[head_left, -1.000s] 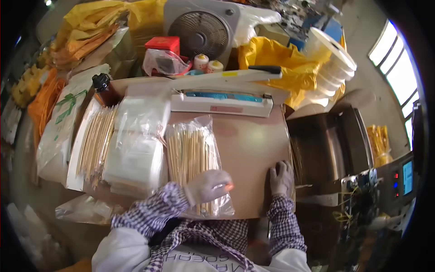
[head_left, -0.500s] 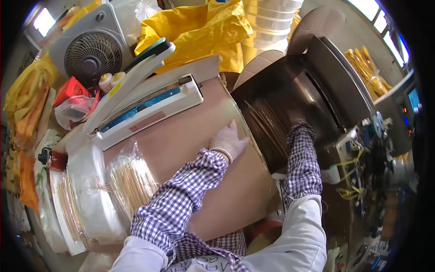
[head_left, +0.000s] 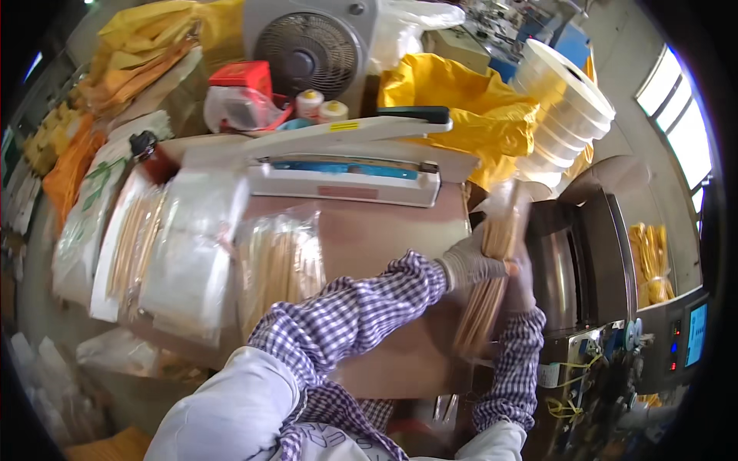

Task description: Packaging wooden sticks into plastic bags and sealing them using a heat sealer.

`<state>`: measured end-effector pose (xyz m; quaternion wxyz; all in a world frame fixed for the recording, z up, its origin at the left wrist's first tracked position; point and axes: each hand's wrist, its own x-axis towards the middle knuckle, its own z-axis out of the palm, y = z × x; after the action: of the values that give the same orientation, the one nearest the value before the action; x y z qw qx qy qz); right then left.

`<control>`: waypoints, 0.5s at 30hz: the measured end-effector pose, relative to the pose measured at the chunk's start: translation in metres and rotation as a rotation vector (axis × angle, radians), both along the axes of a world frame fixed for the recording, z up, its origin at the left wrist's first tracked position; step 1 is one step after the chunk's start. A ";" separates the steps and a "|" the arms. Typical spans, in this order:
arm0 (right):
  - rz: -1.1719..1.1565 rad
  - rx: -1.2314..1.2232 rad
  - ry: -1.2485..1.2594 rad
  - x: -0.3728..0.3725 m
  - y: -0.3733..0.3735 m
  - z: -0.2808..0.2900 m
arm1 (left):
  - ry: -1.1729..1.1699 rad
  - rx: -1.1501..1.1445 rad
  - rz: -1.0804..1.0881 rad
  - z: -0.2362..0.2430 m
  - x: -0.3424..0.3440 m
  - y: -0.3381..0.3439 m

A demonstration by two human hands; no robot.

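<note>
We find both gloved hands closed on one bundle of bamboo sticks [head_left: 492, 288], held upright at the right edge of the tabletop [head_left: 369, 238]: the left hand [head_left: 469, 263] clenched round its middle, the right hand [head_left: 524, 280] behind it, grip partly hidden. We judge the gathering step in hand; next calls for bagging. Left of the grip lie filled clear bags [head_left: 278, 261]; beyond, the heat sealer [head_left: 346, 173].

- Brown bench [head_left: 361, 230] crowded along its far edge by a grey fan [head_left: 307, 50].
- Bright windows [head_left: 680, 127] at right (daylight pours in).
- Steel machine [head_left: 607, 261] beside the bench's right edge.
</note>
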<state>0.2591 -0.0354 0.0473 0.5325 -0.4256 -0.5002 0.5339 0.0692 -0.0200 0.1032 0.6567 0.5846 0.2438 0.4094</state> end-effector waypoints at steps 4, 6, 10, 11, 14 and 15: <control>-0.182 0.404 0.056 -0.099 -0.086 0.105 | -0.142 0.211 -0.054 0.068 -0.066 -0.064; -0.165 0.494 0.100 -0.118 -0.104 0.120 | -0.186 0.300 -0.136 0.083 -0.096 -0.085; -0.055 0.471 -0.193 -0.162 -0.141 0.129 | 0.203 0.478 -0.041 0.043 -0.140 -0.116; 0.024 0.206 -0.019 -0.167 -0.149 0.114 | 0.343 0.858 0.073 0.037 -0.135 -0.127; -0.092 0.358 0.016 -0.214 -0.203 0.115 | 0.227 0.623 -0.100 0.032 -0.168 -0.168; -0.087 0.362 0.019 -0.225 -0.211 0.127 | -0.049 0.010 -0.364 0.034 -0.180 -0.182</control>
<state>0.0342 -0.2460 0.1744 0.6278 -0.3390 -0.5640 0.4157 -0.1110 -0.2021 0.1368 0.7226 0.6124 0.1158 0.2991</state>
